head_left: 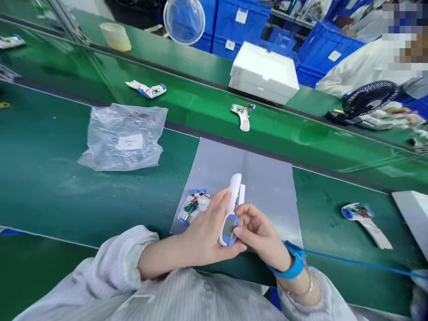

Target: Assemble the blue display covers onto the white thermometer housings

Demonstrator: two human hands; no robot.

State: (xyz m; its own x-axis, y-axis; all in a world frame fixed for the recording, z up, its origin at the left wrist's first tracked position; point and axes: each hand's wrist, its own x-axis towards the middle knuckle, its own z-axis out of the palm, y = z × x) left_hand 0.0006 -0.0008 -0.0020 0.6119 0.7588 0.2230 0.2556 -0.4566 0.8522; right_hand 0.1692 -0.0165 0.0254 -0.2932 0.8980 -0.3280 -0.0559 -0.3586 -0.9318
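Note:
My left hand (207, 232) and my right hand (257, 234) are both closed around a white thermometer-gun housing with a blue end and small screen (230, 214), held over a grey mat (264, 178). An open half-shell with green board and red wires (194, 207) lies on the mat just left of my left hand. A blue wrist strap (290, 265) with a blue cord sits on my right wrist.
A crumpled clear plastic bag (125, 136) lies left of the mat. Open half-shells rest on the green belt (244, 113) (149, 89) and at the right (363, 218). A white foam box (264, 73), a black fan (369, 98) and another person's sleeve sit beyond.

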